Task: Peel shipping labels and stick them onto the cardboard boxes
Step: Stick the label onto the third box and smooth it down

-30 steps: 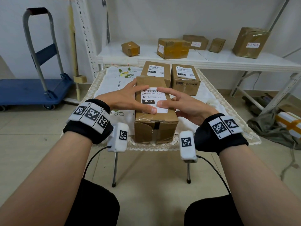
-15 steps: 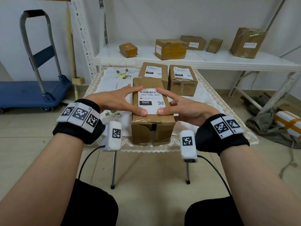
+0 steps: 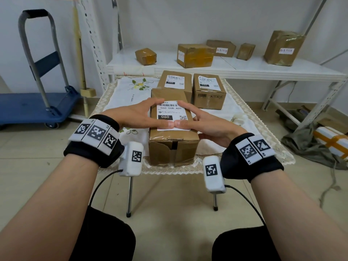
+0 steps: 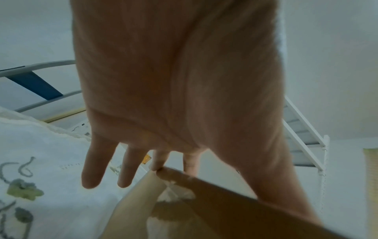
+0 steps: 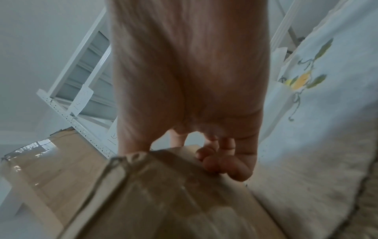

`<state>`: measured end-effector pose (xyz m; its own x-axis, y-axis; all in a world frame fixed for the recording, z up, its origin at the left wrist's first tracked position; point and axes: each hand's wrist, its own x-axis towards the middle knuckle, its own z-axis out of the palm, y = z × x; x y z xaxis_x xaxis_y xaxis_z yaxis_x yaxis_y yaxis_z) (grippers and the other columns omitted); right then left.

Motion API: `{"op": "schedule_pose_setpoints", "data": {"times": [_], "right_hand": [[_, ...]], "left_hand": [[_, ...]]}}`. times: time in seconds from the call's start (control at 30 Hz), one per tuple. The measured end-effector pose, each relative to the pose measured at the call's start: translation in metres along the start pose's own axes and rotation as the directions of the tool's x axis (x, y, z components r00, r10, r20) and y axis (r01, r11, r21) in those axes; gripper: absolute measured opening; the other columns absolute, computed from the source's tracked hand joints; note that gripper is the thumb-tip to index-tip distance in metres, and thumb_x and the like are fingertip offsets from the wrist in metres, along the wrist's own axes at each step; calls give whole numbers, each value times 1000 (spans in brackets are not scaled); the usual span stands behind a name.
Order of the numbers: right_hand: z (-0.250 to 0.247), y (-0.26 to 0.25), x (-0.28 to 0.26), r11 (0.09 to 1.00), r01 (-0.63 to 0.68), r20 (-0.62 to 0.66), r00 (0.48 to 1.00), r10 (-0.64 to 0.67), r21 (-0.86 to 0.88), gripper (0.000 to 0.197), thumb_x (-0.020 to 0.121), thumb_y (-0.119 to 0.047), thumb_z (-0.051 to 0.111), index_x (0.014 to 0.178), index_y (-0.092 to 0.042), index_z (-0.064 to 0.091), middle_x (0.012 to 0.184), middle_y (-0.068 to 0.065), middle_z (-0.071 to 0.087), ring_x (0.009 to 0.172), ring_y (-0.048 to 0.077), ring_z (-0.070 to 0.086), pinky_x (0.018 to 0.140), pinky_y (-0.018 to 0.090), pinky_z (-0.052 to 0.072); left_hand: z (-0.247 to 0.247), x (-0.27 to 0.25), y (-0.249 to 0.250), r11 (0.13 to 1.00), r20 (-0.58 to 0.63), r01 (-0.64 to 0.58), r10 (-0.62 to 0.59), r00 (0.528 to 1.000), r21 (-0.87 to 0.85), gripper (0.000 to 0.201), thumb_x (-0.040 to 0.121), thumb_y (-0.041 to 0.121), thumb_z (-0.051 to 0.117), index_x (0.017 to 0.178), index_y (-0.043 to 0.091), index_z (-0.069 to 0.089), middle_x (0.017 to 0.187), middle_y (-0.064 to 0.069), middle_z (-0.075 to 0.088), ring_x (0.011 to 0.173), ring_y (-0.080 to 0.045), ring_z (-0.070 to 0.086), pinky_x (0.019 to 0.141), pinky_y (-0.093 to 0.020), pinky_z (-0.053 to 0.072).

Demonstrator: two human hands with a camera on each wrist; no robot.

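Note:
A brown cardboard box stands at the table's front edge, with a white shipping label lying flat on its top. My left hand and right hand press on the label from either side. The two thumbs meet at its near edge and the index fingers reach its far corners. The left wrist view shows the left hand with straight, spread fingers over the box. Seen from the right wrist, the right hand has its lower fingers bent against the side of the box.
Two labelled boxes stand just behind on the embroidered tablecloth. A white shelf beyond carries several taped boxes. A blue trolley is at the left and a cloth bundle lies on the floor at the right.
Both thumbs have slid toward each other along the label's near edge and now touch. The index fingers stay at the label's far end. The box has not moved.

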<state>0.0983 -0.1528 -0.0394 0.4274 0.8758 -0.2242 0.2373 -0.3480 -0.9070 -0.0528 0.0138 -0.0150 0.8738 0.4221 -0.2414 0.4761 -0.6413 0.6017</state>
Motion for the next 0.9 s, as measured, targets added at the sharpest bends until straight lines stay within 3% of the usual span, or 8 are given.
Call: {"op": "schedule_pose_setpoints", "data": {"times": [0.13,0.27,0.37,0.5,0.63,0.77,0.83,0.9], "right_hand": [[-1,-1,-2,1000,-1,3,1000,1,19,87,85,-36,81,154,-51,31,123,7,70,119,31,66,110,53,47],[0,-2,-3,1000,1,16,1000,-1,28,89,85,-33,81,156,-49,29,124,6,69,116,27,68,106,48,52],[-2,-3,-5,999,9,38,999,-11,46,88,86,-28,80,157,-46,30,123,9,69,116,28,69,103,43,55],[-5,-5,-9,997,15,57,998,-19,70,81,90,-24,76,156,-44,33,107,4,65,102,23,67,97,37,57],[-11,-2,-9,995,16,65,998,-23,103,76,90,-22,76,153,-42,40,98,2,65,98,25,60,99,42,55],[-12,0,-6,991,22,18,1000,-25,131,65,91,-24,75,148,-40,50,84,0,66,89,23,58,72,27,58],[-10,1,-4,989,39,-8,999,-38,143,55,94,-24,73,144,-36,55,76,-6,70,84,20,58,67,22,57],[-9,1,-3,984,54,-39,998,-48,168,44,96,-22,70,138,-32,62,82,-6,74,83,20,56,67,22,56]], "left_hand": [[1,-3,5,1000,31,13,-12,999,-13,124,62,67,81,161,38,12,163,5,26,142,-18,34,119,-34,27],[1,-2,4,999,39,30,-29,999,-30,127,55,67,75,160,41,10,164,5,25,144,-20,33,122,-39,27],[1,-1,4,998,42,30,-28,999,-46,128,59,67,84,160,40,11,164,4,25,143,-20,33,120,-37,27],[-2,-3,2,999,43,19,-18,999,-35,111,70,60,71,160,41,9,164,5,25,145,-21,32,121,-37,27],[-7,-3,-6,1000,45,11,-11,999,-12,105,69,67,63,158,49,10,168,6,19,150,-24,27,120,-40,24],[-9,0,-9,998,-19,0,-1,1000,-69,93,73,67,64,155,50,24,165,6,25,144,-22,35,110,-36,34],[-7,1,-8,996,-88,-35,27,996,-88,73,88,55,63,154,43,33,163,6,29,144,-19,34,106,-30,31],[-4,3,-7,991,-154,-64,45,987,-120,56,98,44,59,150,36,42,159,9,35,137,-13,37,103,-28,32]]}}
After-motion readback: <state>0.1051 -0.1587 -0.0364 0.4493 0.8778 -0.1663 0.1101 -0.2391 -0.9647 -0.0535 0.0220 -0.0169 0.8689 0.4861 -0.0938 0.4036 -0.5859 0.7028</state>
